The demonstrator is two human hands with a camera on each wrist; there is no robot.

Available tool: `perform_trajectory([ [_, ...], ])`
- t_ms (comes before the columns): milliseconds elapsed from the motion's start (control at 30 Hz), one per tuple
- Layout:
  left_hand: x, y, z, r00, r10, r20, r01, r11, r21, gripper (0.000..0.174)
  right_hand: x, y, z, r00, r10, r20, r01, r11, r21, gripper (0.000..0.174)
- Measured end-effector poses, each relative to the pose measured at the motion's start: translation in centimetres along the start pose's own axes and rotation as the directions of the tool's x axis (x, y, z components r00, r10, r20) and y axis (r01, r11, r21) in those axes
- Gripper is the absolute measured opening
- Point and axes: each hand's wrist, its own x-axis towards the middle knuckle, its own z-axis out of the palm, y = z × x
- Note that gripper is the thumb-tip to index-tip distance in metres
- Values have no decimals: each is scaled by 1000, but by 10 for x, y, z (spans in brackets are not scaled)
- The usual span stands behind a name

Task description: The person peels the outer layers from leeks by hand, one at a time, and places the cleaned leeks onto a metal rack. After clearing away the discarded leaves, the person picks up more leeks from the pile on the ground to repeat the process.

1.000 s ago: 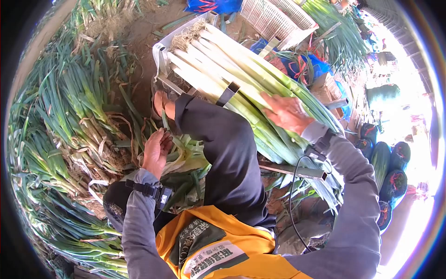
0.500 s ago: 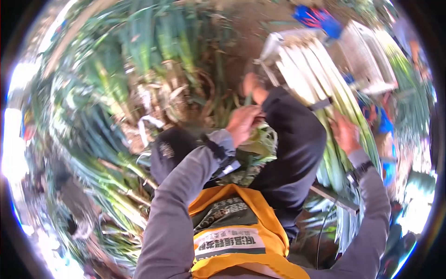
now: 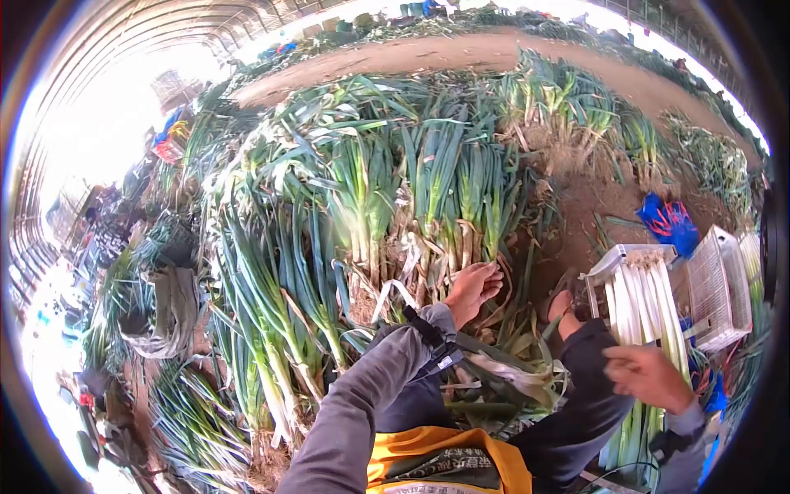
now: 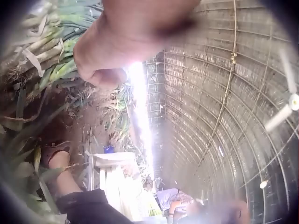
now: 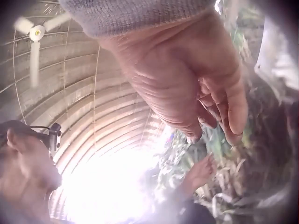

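Observation:
In the head view my left hand reaches out at the root ends of the standing bundles of leeks, its fingers loosely bent with nothing in them. The left wrist view shows that hand from close up, also empty. Over the dark-trousered knee hangs my right hand, beside a rack of cleaned leeks with white shafts. Seen from the right wrist, the right hand has relaxed fingers that hold nothing. Loose peeled leaves lie between my legs.
A white basket stands right of the rack, with a blue bag with red ties behind. More leeks lie heaped farther back before a dirt path. A bare foot is close to the rack.
The head view has swung left toward the leek piles. My right hand has lifted off the cleaned leeks to above the knee. The left hand has moved out toward the standing bundles.

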Motion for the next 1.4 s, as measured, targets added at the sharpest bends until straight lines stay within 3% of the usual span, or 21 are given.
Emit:
perform_trajectory([
  [100, 1, 1, -19, 1000, 22, -11, -22, 998, -62, 27, 87, -10, 41, 925, -335, 178, 379, 812, -444, 39],
  [167, 5, -8, -38, 998, 19, -62, -29, 985, -170, 24, 156, 17, 69, 958, -253, 133, 282, 911, -300, 39],
  [233, 3, -7, -45, 986, -24, -164, -14, 974, -224, 21, 233, 64, 91, 997, -38, 68, 45, 992, -117, 40],
  [300, 6, -5, -50, 988, 30, -153, -74, 953, -294, 17, 310, 142, 110, 998, -58, 13, 55, 987, 153, 42],
  [400, 2, 2, -57, 984, 175, -8, -173, 961, -217, 11, 389, 239, 153, 983, 7, -183, 13, 994, 109, 38],
  [433, 0, 7, -58, 972, 235, -13, -235, 966, -112, 10, 385, 231, 164, 952, -144, -272, 95, 979, -183, 46],
  [467, -5, 10, -60, 966, 256, -35, -258, 965, -49, 9, 396, 263, 187, 837, -339, -430, 181, 913, -367, 50],
  [500, -8, 16, -58, 971, 226, -76, -232, 969, -83, 9, 384, 239, 195, 921, -35, -387, -52, 976, -212, 48],
  [533, -13, 28, -45, 977, 133, -164, -173, 949, -264, 7, 382, 232, 203, 937, 68, -344, -138, 974, -182, 48],
  [567, -6, 33, -50, 974, 111, -199, -154, 965, -211, 9, 398, 265, 222, 930, 14, -368, -78, 984, -158, 51],
  [733, 1, 37, -57, 990, 92, -109, -119, 954, -275, 26, 405, 238, 238, 966, 126, -227, -164, 974, -158, 55],
  [833, 2, 36, -51, 989, 50, -137, -86, 958, -272, 23, 424, 226, 239, 949, -15, -316, -97, 938, -334, 55],
  [900, 4, 35, -49, 989, 48, -143, -80, 970, -229, 24, 442, 229, 244, 949, 149, -279, -196, 970, -146, 60],
  [1033, 13, 30, -49, 988, 48, -149, -81, 972, -223, 25, 444, 225, 225, 986, 154, -58, -145, 980, 139, 66],
  [1100, 17, 27, -53, 993, 50, -107, -69, 980, -189, 26, 423, 204, 216, 974, 69, -214, -64, 997, 33, 70],
  [1133, 18, 28, -50, 993, 59, -101, -79, 976, -201, 23, 415, 212, 229, 863, -145, -485, 134, 989, -59, 70],
  [1167, 20, 26, -48, 994, 68, -86, -85, 975, -207, 23, 391, 187, 208, 955, -8, -296, 48, 991, 128, 69],
  [1233, 22, 25, -48, 988, 106, -110, -122, 981, -149, 21, 360, 173, 201, 958, -23, -285, 88, 973, 215, 65],
  [1300, 26, 14, -46, 965, 158, -208, -178, 981, -80, 12, 341, 167, 203, 982, 105, -154, -49, 943, 329, 71],
  [1367, 21, 10, -48, 985, 129, -116, -138, 988, -74, 14, 346, 200, 222, 916, -159, -368, 149, 987, -58, 68],
  [1400, 20, 8, -47, 982, 103, -157, -116, 991, -74, 15, 326, 166, 209, 942, -83, -325, 50, 993, -109, 67],
])
